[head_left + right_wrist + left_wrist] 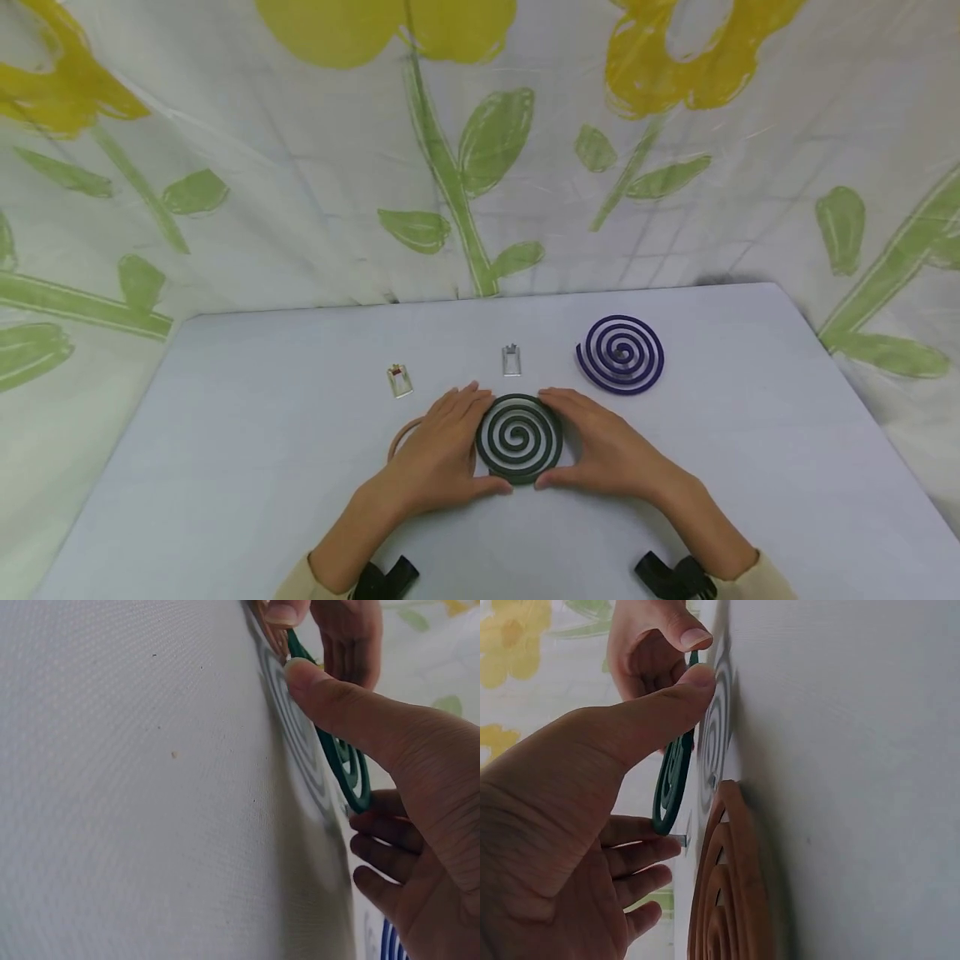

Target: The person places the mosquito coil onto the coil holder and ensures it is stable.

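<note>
As the dark green coil (519,435) hangs just above the white table (750,417), shadow showing beneath, both hands have it: left hand (447,450) and right hand (611,446) pinch opposite sides of the rim, thumbs at the near edge, fingers at the far. Brown coil (731,892) beside the left hand, mostly covered by it in the head view. Just beyond the dark green coil, small silver metal piece (512,361); gold metal piece (400,381) to its left. Purple coil (620,354) farther right, lying apart. Flower-printed cloth (300,167) behind.
</note>
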`<state>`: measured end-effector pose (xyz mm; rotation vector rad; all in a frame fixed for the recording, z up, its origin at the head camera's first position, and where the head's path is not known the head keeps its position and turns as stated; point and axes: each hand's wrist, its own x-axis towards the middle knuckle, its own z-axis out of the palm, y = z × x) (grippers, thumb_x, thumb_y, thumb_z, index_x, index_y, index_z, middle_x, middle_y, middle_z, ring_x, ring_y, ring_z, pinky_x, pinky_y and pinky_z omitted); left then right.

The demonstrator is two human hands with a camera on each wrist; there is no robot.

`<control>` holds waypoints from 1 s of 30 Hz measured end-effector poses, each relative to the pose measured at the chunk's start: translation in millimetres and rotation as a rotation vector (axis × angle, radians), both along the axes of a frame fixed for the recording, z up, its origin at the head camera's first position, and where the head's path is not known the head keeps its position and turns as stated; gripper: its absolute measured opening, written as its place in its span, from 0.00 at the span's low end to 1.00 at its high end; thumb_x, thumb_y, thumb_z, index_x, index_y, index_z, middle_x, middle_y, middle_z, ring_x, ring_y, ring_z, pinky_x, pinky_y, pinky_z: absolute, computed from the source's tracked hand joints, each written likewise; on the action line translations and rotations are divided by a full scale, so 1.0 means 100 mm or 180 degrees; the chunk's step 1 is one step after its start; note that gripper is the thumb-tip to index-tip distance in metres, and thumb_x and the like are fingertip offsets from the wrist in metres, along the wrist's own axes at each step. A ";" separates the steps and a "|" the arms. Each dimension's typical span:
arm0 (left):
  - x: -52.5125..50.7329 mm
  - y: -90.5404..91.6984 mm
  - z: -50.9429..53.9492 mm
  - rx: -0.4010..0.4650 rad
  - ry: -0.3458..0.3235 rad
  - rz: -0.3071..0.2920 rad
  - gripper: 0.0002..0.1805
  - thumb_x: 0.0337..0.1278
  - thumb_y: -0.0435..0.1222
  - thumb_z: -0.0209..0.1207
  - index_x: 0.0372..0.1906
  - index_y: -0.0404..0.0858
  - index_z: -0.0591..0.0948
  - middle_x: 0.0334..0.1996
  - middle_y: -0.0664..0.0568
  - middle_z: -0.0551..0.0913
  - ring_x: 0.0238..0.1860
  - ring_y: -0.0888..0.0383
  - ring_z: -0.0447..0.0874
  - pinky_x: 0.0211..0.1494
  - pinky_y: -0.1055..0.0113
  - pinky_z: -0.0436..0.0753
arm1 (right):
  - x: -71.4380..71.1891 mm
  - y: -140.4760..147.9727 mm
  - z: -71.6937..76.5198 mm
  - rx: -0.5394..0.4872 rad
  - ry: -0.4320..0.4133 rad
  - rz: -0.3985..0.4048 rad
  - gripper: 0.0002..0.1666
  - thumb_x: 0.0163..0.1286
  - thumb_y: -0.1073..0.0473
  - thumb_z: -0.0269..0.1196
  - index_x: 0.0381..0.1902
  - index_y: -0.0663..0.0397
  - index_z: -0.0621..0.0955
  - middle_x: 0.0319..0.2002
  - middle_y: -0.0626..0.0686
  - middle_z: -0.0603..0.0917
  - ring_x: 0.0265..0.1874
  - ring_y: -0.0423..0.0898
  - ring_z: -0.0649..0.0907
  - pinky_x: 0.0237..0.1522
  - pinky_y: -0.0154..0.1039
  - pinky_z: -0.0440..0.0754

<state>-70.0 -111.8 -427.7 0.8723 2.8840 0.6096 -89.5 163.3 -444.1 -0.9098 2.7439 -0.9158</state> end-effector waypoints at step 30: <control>-0.23 0.01 0.24 0.0783 -0.0654 0.0501 0.53 0.54 0.45 0.79 0.81 0.33 0.64 0.71 0.43 0.76 0.59 0.53 0.83 0.66 0.53 0.84 | -0.17 -0.14 0.10 -0.0772 -0.0421 -0.0061 0.61 0.57 0.57 0.83 0.82 0.62 0.62 0.66 0.60 0.79 0.51 0.46 0.84 0.53 0.38 0.89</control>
